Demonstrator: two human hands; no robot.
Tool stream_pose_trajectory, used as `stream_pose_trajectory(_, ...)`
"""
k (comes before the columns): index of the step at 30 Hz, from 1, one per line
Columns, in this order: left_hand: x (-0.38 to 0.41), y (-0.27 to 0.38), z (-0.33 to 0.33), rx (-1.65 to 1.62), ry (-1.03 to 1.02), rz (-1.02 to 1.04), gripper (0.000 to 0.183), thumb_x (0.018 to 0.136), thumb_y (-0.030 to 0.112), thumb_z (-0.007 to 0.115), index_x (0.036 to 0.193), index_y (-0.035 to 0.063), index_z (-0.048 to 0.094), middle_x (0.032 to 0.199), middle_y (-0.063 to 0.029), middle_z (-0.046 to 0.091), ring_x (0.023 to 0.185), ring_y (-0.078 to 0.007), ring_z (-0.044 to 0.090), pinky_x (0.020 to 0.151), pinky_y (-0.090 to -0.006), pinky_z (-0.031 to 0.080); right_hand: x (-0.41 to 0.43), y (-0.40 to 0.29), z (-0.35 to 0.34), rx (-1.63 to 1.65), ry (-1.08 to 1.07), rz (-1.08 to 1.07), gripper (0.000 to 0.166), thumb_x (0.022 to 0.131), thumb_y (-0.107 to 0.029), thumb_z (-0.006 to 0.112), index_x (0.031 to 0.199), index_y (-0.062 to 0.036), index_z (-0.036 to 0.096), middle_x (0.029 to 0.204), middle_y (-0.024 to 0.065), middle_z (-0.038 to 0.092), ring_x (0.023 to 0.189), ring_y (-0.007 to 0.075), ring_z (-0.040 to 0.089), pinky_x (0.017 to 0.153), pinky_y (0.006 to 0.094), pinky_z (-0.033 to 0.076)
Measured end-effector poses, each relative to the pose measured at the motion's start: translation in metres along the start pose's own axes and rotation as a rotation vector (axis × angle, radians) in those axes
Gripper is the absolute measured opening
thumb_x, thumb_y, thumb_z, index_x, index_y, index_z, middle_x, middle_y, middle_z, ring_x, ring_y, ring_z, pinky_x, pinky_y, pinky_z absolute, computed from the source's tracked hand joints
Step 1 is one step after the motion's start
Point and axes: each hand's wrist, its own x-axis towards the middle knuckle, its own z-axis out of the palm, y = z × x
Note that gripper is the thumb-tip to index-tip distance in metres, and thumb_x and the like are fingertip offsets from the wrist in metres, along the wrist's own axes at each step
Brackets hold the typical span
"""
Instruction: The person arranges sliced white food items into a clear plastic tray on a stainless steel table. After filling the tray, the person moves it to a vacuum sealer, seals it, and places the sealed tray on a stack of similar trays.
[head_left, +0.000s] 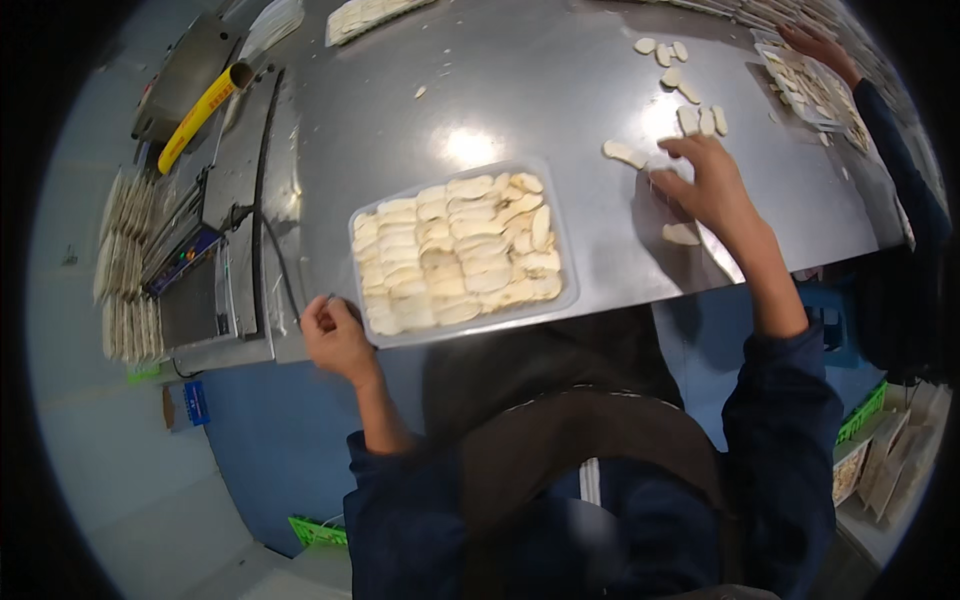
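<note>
A clear plastic tray (568, 289) lies near the front edge of the steel table, packed with overlapping rows of pale, cream-coloured food slices (442, 259). Beside its front left corner is my left hand (337, 341), fingers curled; whether it pinches anything is hidden. My right hand (709, 184) hovers over the table to the right of the tray, thumb and fingers apart. A loose slice (624, 154) lies just left of its fingertips, and another slice (681, 234) is below the palm. Three slices (703, 121) sit side by side beyond the fingers.
More slices (663, 52) lie farther back. Another person's hand (821, 52) is at a tray of slices (802, 86) on the right. At left stand a machine (225, 187) with a yellow tube (199, 116) and stacked packs (131, 270). Another filled tray (375, 16) sits at the far edge.
</note>
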Motion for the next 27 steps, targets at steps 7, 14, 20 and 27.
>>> stream_pose_trajectory(7, 0.014, -0.003, -0.006, -0.045, -0.115, -0.053, 0.020, 0.077, 0.015, 0.066, 0.092, 0.0025, 0.067, 0.068, -0.0013, 0.062, 0.061, -0.0089, 0.057, 0.062, -0.0238, 0.047, 0.034, -0.013, 0.022, -0.051, -0.157, 0.219, 0.018, 0.073, -0.016, 0.068, 0.076, 0.0021, 0.065, 0.063, 0.0098, 0.061, 0.058, 0.0169, 0.057, 0.056, 0.0314, 0.045)
stream_pose_trajectory(14, 0.028, 0.002, -0.008, 0.058, -0.177, 0.027, 0.017, 0.079, 0.018, 0.062, 0.087, 0.0033, 0.068, 0.066, -0.0027, 0.064, 0.059, -0.0130, 0.059, 0.059, -0.0277, 0.047, -0.029, -0.102, 0.030, 0.130, 0.073, -0.277, 0.017, 0.067, -0.004, 0.074, 0.082, -0.0012, 0.066, 0.071, 0.0080, 0.058, 0.067, 0.0194, 0.055, 0.061, 0.0306, 0.045)
stream_pose_trajectory(20, 0.021, 0.000, -0.005, 0.204, -0.061, 0.168, 0.017, 0.079, 0.020, 0.062, 0.086, 0.0060, 0.068, 0.063, -0.0047, 0.063, 0.057, -0.0195, 0.060, 0.057, -0.0332, 0.048, -0.045, -0.155, 0.054, 0.121, -0.078, -0.513, 0.022, 0.063, -0.002, 0.073, 0.082, -0.0003, 0.061, 0.073, 0.0110, 0.056, 0.077, 0.0271, 0.055, 0.067, 0.0353, 0.048)
stream_pose_trajectory(27, 0.021, 0.002, -0.003, 0.210, -0.078, 0.116, 0.019, 0.080, 0.021, 0.062, 0.089, 0.0062, 0.068, 0.064, -0.0036, 0.064, 0.058, -0.0187, 0.060, 0.058, -0.0327, 0.048, -0.046, -0.150, 0.058, 0.140, -0.135, -0.415, 0.024, 0.064, 0.001, 0.073, 0.085, 0.0003, 0.062, 0.073, 0.0103, 0.056, 0.077, 0.0253, 0.054, 0.066, 0.0343, 0.047)
